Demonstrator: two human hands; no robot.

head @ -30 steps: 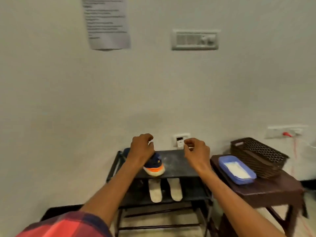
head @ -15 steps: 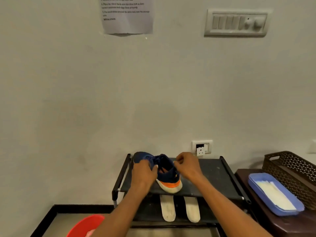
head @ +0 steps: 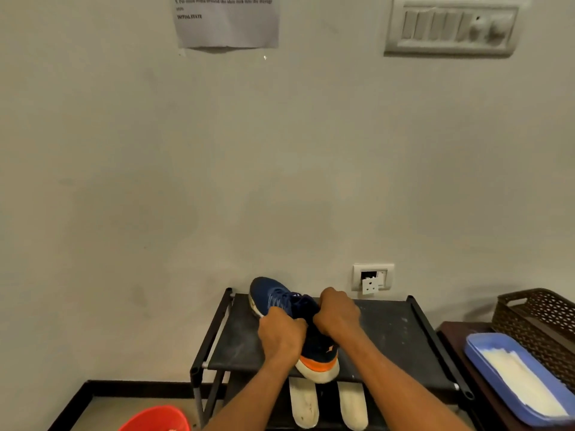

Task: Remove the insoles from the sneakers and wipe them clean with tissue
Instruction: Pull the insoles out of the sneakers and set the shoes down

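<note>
A navy sneaker (head: 273,298) with an orange and white heel sits on the top shelf of a black shoe rack (head: 389,331), toe toward the wall. My left hand (head: 281,335) grips the near left side of its opening. My right hand (head: 337,312) grips the right side of the opening, fingers curled over the collar. Two pale insoles (head: 303,405) lie side by side on the shelf below, partly hidden by the top shelf. A blue tray (head: 485,349) holds white tissue (head: 519,384) at the right.
A brown woven basket (head: 538,318) stands behind the blue tray on a dark side table (head: 451,334). A red bin (head: 155,419) sits on the floor at lower left. The wall behind carries a socket (head: 372,276), a switch panel and a taped paper.
The view has come closer to the rack. My right hand moved left from the open shelf onto the sneaker, and both hands have closed on its opening.
</note>
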